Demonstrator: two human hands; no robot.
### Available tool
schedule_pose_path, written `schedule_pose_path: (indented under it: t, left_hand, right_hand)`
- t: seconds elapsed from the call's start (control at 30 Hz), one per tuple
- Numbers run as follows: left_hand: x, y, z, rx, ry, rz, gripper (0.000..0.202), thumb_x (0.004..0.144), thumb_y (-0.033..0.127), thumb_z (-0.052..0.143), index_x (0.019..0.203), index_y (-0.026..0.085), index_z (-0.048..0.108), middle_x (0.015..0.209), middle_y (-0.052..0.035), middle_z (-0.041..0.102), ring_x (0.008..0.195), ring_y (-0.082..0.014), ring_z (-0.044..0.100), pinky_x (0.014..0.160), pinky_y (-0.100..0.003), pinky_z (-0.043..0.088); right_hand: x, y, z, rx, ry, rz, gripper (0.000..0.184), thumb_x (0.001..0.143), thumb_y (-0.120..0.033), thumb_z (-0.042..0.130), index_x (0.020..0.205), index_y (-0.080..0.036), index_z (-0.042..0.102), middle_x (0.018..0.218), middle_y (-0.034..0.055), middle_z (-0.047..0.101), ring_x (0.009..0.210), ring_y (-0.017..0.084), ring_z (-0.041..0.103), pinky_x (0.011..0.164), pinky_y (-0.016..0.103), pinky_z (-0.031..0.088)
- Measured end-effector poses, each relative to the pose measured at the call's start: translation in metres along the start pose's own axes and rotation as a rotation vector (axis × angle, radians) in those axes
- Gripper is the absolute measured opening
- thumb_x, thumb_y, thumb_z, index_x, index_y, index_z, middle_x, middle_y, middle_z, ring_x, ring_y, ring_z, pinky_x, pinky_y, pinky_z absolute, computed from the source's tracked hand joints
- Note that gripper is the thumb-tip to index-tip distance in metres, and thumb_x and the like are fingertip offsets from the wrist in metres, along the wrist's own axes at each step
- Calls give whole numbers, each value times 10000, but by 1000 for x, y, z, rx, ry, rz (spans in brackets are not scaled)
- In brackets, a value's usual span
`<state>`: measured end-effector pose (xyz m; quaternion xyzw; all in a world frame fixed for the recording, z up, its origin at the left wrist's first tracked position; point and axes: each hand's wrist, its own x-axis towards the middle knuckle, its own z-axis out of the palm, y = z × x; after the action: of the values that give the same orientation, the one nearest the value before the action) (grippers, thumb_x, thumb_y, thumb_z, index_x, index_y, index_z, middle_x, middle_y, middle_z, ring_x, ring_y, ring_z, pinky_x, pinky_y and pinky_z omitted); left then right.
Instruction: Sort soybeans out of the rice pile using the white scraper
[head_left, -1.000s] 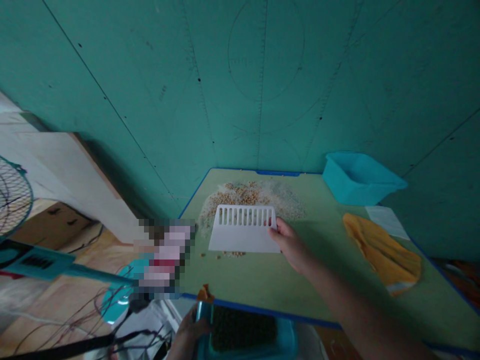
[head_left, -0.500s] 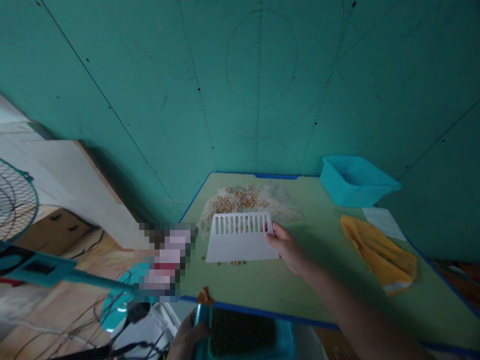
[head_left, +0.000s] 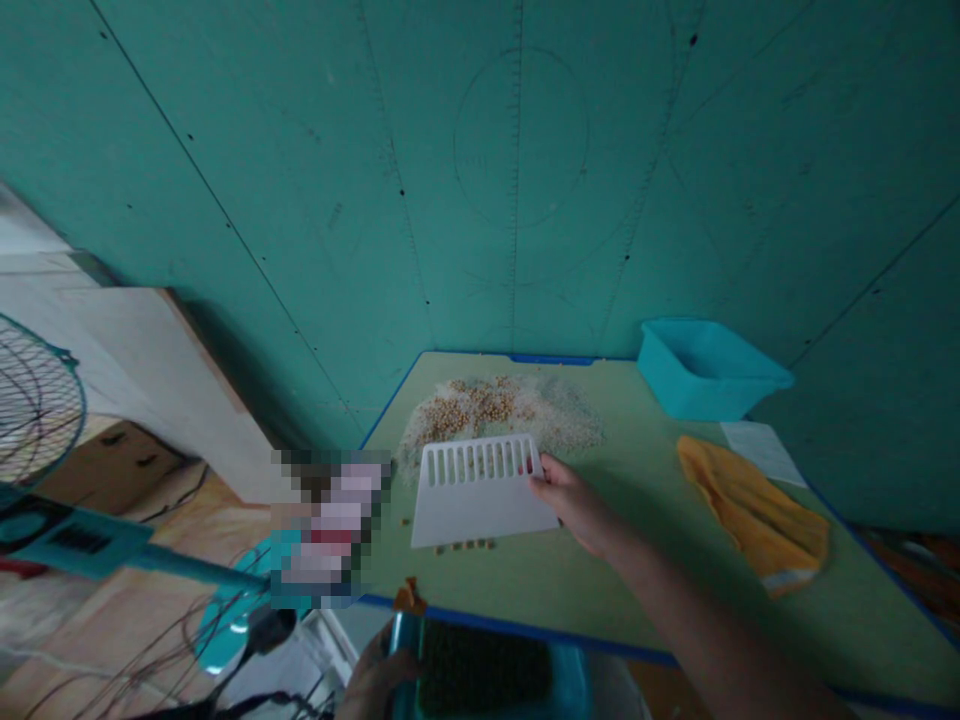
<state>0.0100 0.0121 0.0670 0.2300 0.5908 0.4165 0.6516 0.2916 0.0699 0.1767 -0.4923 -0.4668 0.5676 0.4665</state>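
Observation:
My right hand [head_left: 574, 503] grips the right edge of a white slotted plastic scraper [head_left: 480, 490], whose lower edge rests on the pale green table [head_left: 570, 580]. A few tan grains [head_left: 465, 545] lie in a row just in front of that edge. Behind the scraper spreads a pile of tan grains and white granules [head_left: 499, 410]. My left hand [head_left: 375, 680] holds the left rim of a teal tray [head_left: 487, 680] with a dark grid-like inside, just below the table's near blue edge.
A teal plastic bin [head_left: 705, 368] stands at the back right of the table. An orange cloth [head_left: 754, 510] and a white paper [head_left: 761, 447] lie to the right. A teal wall rises behind. A fan [head_left: 37, 400] and cables sit on the floor at left.
My right hand has drawn the scraper toward me across the table, dragging a few grains along with its lower edge. My left hand stays on the tray.

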Motion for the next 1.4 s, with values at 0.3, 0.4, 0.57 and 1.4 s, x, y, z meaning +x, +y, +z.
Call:
schedule_pose_path:
  t: [0.3,0.4,0.57,1.4]
  left_hand:
    - [-19,7,13,-22,-14,93,195,345,94,640,531,134,684,343,11,606,328,-101,470,373,-215,352]
    - [-20,12,13,3,-20,82,187,349,24,622,493,133,673,315,23,587,315,-93,462,365,-202,340]
    - [-21,18,10,38,-44,62,224,371,-31,620,507,140,665,335,28,596,340,-114,481,391,-224,369]
    - [-27,12,20,10,-115,-118,216,354,24,623,479,200,635,381,35,599,407,-168,518,439,-287,421]
  right_hand:
    - [-3,-8,1,41,-59,62,242,724,-190,475,952,-181,554,817,25,647,692,159,564,647,275,413]
    - [-5,-9,1,15,-66,75,225,721,-177,480,933,-186,555,821,26,650,709,161,575,654,279,419]
    - [-8,-12,-5,-54,-94,93,205,672,-147,527,871,-167,567,831,37,652,751,170,585,680,292,424]
    - [-19,-27,-32,-269,-483,159,125,658,-210,634,743,-152,562,622,-46,535,460,54,402,425,189,310]
